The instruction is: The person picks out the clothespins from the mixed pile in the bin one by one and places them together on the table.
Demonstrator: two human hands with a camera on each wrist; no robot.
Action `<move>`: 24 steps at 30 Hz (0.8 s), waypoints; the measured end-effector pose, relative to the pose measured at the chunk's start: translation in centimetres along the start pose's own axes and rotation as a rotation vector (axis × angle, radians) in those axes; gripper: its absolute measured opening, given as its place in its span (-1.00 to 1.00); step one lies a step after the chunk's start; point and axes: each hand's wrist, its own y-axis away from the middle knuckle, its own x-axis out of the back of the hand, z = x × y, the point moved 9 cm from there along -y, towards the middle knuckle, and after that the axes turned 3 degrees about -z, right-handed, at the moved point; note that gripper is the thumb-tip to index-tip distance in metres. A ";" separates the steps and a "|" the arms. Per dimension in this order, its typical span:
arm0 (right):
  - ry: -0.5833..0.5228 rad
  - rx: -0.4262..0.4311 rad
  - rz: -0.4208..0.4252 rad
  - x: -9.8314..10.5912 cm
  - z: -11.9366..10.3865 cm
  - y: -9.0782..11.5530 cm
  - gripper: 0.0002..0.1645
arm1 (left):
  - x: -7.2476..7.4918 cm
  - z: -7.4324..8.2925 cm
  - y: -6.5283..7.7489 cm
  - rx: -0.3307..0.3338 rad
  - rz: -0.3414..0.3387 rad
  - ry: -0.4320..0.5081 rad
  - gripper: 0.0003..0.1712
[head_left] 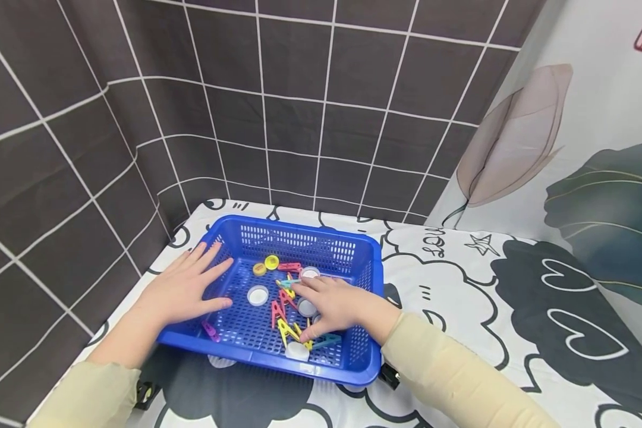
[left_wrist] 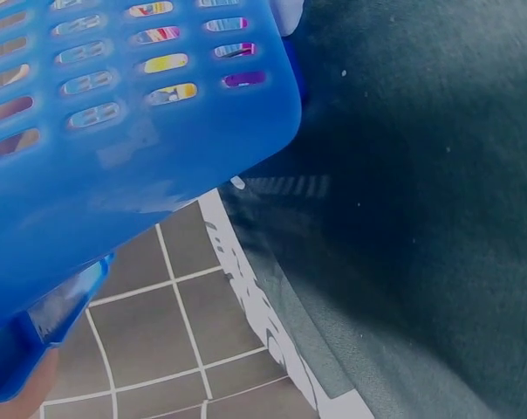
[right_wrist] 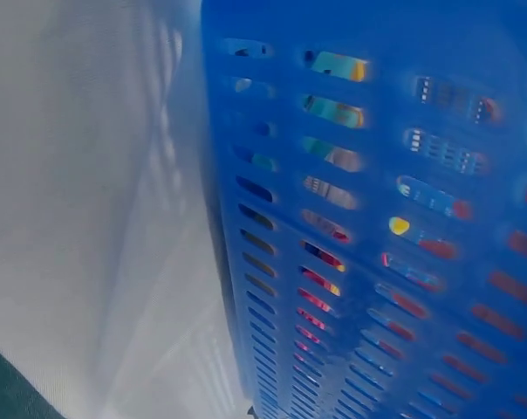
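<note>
A blue slotted plastic basket [head_left: 230,353] holds clothespins and round lids. My left hand [head_left: 184,289] lies over its left side, fingers spread and nothing gripped. Below that hand is a purple clothespin [head_left: 210,331]. Inside the basket's right half, my right hand [head_left: 331,304] hovers over or touches the pile, fingers slightly bent; contact is hidden. Around it are a yellow clothespin [head_left: 286,330], a red clothespin [head_left: 276,313] and a teal clothespin [head_left: 327,340]. A white lid [head_left: 257,295] sits mid-basket, and a yellow lid [head_left: 271,262] is near the back wall. Both wrist views mostly show the basket's outside.
The basket stands on a white cloth [head_left: 455,285] with black cartoon drawings. Behind and to the left hangs a dark tile-patterned curtain [head_left: 294,125]. A leaf-printed sheet [head_left: 519,137] hangs at the right. Small black objects [head_left: 389,375] stick out by the basket's front corners.
</note>
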 end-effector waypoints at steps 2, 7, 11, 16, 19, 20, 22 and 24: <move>0.005 0.002 -0.013 -0.3 0.0 -0.1 0.15 | -0.1 0.0 -0.1 0.001 -0.006 0.004 -0.07; 0.016 0.002 -0.056 -0.9 -0.1 -0.2 0.19 | -0.1 -0.1 -0.1 0.004 -0.007 0.015 -0.06; 0.044 -0.013 -0.092 -1.4 0.0 -0.3 0.19 | -0.1 -0.1 -0.1 0.006 -0.002 0.021 -0.06; 0.080 -0.014 -0.126 -2.0 -0.2 -0.5 0.20 | -0.1 0.0 0.0 0.009 0.000 0.029 -0.07; 0.089 -0.010 -0.133 -2.2 -0.3 -0.6 0.17 | -0.1 -0.1 0.0 0.013 -0.003 0.039 -0.07; 0.093 -0.007 -0.133 -2.2 -0.3 -0.6 0.15 | -0.1 -0.1 0.0 0.014 -0.005 0.041 -0.07; 0.105 0.001 -0.128 -2.1 -0.4 -0.5 0.09 | -0.1 -0.1 0.0 0.017 -0.006 0.045 -0.07; 0.121 0.017 -0.120 -2.0 -0.6 -0.4 0.02 | 0.0 -0.1 -0.1 0.019 -0.003 0.046 -0.07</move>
